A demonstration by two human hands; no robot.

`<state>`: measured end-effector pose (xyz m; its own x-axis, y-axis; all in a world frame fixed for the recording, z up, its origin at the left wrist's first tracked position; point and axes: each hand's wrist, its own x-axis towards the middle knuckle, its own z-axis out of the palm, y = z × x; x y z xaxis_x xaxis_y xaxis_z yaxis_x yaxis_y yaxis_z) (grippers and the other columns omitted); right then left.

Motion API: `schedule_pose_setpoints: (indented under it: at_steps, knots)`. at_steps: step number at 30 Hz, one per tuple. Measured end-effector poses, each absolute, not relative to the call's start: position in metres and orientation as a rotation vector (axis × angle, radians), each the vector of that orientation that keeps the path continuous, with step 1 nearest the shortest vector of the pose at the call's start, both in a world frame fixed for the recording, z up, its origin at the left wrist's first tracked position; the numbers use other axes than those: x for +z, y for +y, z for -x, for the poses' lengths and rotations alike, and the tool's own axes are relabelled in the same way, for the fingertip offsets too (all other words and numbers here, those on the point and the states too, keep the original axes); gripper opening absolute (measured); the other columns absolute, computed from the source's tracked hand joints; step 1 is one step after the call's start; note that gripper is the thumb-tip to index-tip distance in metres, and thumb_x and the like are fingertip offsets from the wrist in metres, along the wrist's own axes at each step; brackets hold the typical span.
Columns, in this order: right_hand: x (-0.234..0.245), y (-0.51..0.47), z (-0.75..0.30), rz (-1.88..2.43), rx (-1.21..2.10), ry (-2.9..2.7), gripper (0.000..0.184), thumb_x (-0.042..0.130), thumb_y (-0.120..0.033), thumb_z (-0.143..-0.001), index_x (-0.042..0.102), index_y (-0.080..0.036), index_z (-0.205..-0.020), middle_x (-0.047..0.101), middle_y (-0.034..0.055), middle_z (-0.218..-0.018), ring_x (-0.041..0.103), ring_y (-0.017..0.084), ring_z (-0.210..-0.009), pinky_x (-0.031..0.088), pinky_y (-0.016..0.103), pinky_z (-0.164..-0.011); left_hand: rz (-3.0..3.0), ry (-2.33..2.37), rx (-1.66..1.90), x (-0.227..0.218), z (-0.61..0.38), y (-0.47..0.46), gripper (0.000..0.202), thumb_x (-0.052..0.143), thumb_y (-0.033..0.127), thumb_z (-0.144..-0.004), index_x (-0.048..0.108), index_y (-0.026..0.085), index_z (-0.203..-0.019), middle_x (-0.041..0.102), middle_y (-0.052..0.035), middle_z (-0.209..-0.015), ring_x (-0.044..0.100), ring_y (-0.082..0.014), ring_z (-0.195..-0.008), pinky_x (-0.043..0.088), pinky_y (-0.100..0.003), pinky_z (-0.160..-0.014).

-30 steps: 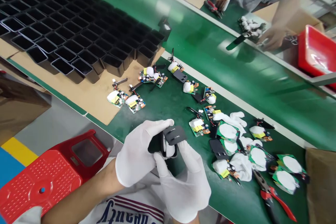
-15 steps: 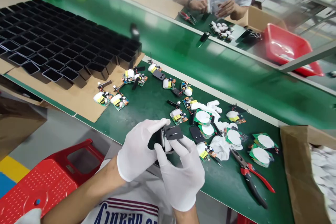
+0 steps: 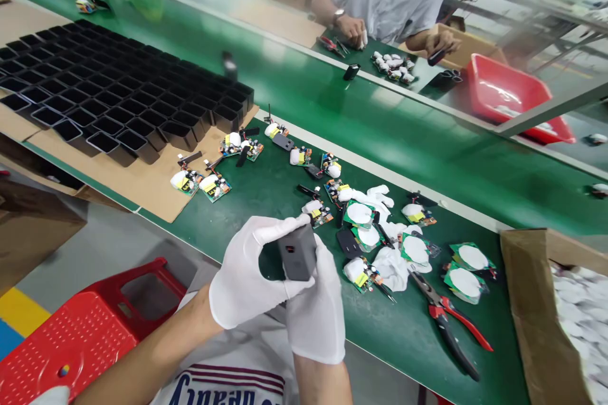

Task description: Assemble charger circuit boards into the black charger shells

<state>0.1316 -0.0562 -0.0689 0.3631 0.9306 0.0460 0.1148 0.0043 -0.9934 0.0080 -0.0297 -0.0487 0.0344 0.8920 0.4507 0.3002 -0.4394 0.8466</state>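
Above the front edge of the green bench, a small black plastic case with a little slot in its face is held between both hands. My left hand, in a white glove, grips it from the left, thumb and fingers at its top and bottom. My right hand, also gloved, wraps its right side and underside. The inside of the case is hidden. Just beyond lie small circuit boards with white pads and a loose black cover.
Rows of open black cases stand on cardboard at the left. Black-and-red pliers lie right of centre, by a crumpled white glove. A cardboard box stands far right. A red stool is below; a co-worker sits opposite.
The case has been turned so a slotted outer face shows; the dark cover piece on its top is out of sight. My right hand has closed around it. The co-worker's hands have moved apart.
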Motion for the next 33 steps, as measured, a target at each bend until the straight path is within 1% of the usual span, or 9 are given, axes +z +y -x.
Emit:
schedule_pose_setpoints:
  at_steps: [3,7,10,14,17,19,22,25,33]
  knots:
    - [-0.071,-0.061,-0.122,1.310,1.196,-0.732,0.047,0.038,-0.049,-0.113,0.078,-0.025,-0.124,0.084,0.0084,-0.113,0.082,0.021,-0.107,0.071,0.037,-0.091,-1.676,1.102,1.368,-0.038,-0.004,-0.027,0.068,0.094,0.023,-0.075,0.063,0.027,-0.136,0.075,-0.0084,-0.132,0.072,-0.0273,-0.120,0.063,-0.046,-0.100]
    - [-0.069,-0.068,-0.115,1.210,1.430,-0.395,0.050,0.045,-0.060,-0.109,0.078,-0.027,-0.123,0.081,0.0072,-0.124,0.080,0.019,-0.113,0.067,0.034,-0.099,-1.701,1.121,1.272,-0.029,0.001,-0.024,0.066,0.095,0.024,-0.073,0.067,0.025,-0.133,0.076,-0.0102,-0.127,0.074,-0.0285,-0.116,0.063,-0.049,-0.099]
    - [-0.065,-0.067,-0.114,1.202,1.471,-0.470,0.048,0.046,-0.059,-0.109,0.079,-0.027,-0.122,0.082,0.0074,-0.120,0.080,0.019,-0.113,0.066,0.034,-0.101,-1.739,1.064,1.335,-0.028,0.004,-0.024,0.062,0.093,0.022,-0.077,0.065,0.023,-0.133,0.077,-0.0119,-0.128,0.073,-0.0290,-0.120,0.062,-0.049,-0.101]
    - [-0.064,-0.060,-0.122,1.421,0.993,-0.932,0.044,0.044,-0.045,-0.112,0.077,-0.022,-0.128,0.083,0.0116,-0.116,0.083,0.023,-0.103,0.071,0.039,-0.086,-1.770,0.968,1.412,-0.035,0.012,-0.022,0.062,0.093,0.024,-0.080,0.062,0.026,-0.133,0.076,-0.0115,-0.134,0.072,-0.0285,-0.126,0.061,-0.046,-0.103]
    - [-0.066,-0.055,-0.135,1.518,0.494,-1.117,0.030,0.067,-0.036,-0.103,0.077,-0.018,-0.125,0.083,0.0141,-0.113,0.083,0.027,-0.096,0.071,0.041,-0.082,-1.824,0.964,1.423,-0.047,0.029,-0.015,0.071,0.092,0.048,-0.080,0.059,0.026,-0.139,0.075,-0.0129,-0.136,0.071,-0.0306,-0.125,0.058,-0.048,-0.104]
    - [-0.068,-0.051,-0.143,1.535,0.244,-1.240,0.028,0.082,-0.027,-0.091,0.080,-0.021,-0.119,0.084,0.0110,-0.111,0.082,0.027,-0.096,0.069,0.041,-0.086,-1.826,1.021,1.427,-0.058,0.043,-0.011,0.070,0.079,0.064,-0.088,0.058,0.025,-0.141,0.077,-0.0141,-0.132,0.071,-0.0308,-0.121,0.055,-0.050,-0.104]
    - [-0.071,-0.046,-0.147,1.585,-0.126,-1.691,0.024,0.077,-0.025,-0.095,0.082,-0.030,-0.118,0.083,0.0059,-0.117,0.083,0.024,-0.094,0.069,0.034,-0.080,-1.729,1.153,1.441,-0.073,0.058,-0.007,0.058,0.058,0.066,-0.101,0.059,0.022,-0.138,0.080,-0.0134,-0.123,0.071,-0.0286,-0.114,0.052,-0.050,-0.105]
    - [-0.071,-0.043,-0.145,1.600,-0.170,-1.918,0.023,0.066,-0.027,-0.103,0.081,-0.030,-0.121,0.082,0.0057,-0.124,0.084,0.021,-0.094,0.070,0.030,-0.076,-1.621,1.213,1.451,-0.081,0.061,-0.007,0.054,0.056,0.065,-0.103,0.060,0.022,-0.137,0.081,-0.0119,-0.119,0.070,-0.0281,-0.114,0.050,-0.050,-0.108]
    - [-0.067,-0.043,-0.139,1.472,-0.108,-1.954,0.020,0.073,-0.020,-0.098,0.081,-0.025,-0.116,0.081,0.0084,-0.125,0.084,0.019,-0.098,0.070,0.028,-0.086,-1.526,1.185,1.473,-0.080,0.062,-0.007,0.051,0.053,0.061,-0.105,0.059,0.023,-0.138,0.081,-0.0111,-0.121,0.069,-0.0280,-0.116,0.047,-0.049,-0.111]
